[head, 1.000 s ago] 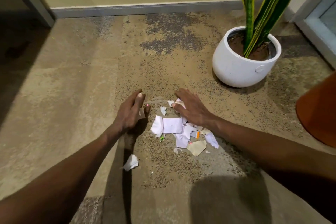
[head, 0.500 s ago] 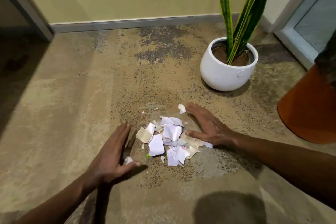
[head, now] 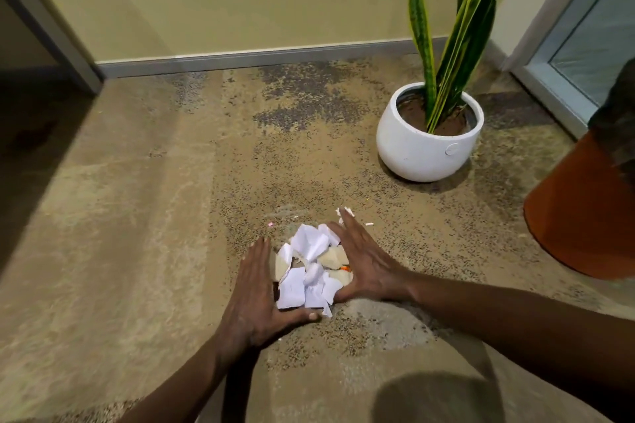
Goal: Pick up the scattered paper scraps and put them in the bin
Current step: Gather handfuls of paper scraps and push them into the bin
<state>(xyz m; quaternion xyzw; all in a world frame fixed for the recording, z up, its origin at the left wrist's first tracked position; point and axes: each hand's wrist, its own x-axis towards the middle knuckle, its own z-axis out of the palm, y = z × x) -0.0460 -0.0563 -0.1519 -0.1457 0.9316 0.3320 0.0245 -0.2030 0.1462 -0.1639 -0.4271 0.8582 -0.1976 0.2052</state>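
Note:
A heap of white and tan paper scraps [head: 311, 268] lies bunched on the speckled carpet. My left hand [head: 256, 292] presses against the heap's left side with straight fingers, its thumb under the near edge. My right hand [head: 366, 261] presses the right side, fingers straight and pointing away from me. A few small stray scraps [head: 345, 213] lie just beyond my right fingertips, and a tiny pink bit [head: 270, 224] sits further left. The orange bin [head: 584, 213] stands at the right edge, partly cut off by the frame.
A white pot [head: 422, 151] with a tall striped plant stands behind the heap to the right. A wall with a grey skirting board [head: 261, 57] runs across the back. A glass door frame [head: 549, 89] is at the far right.
Both hands have swept inward across the carpet, closing the gap between them. The spread-out scraps are now pushed into one tight heap between my palms.

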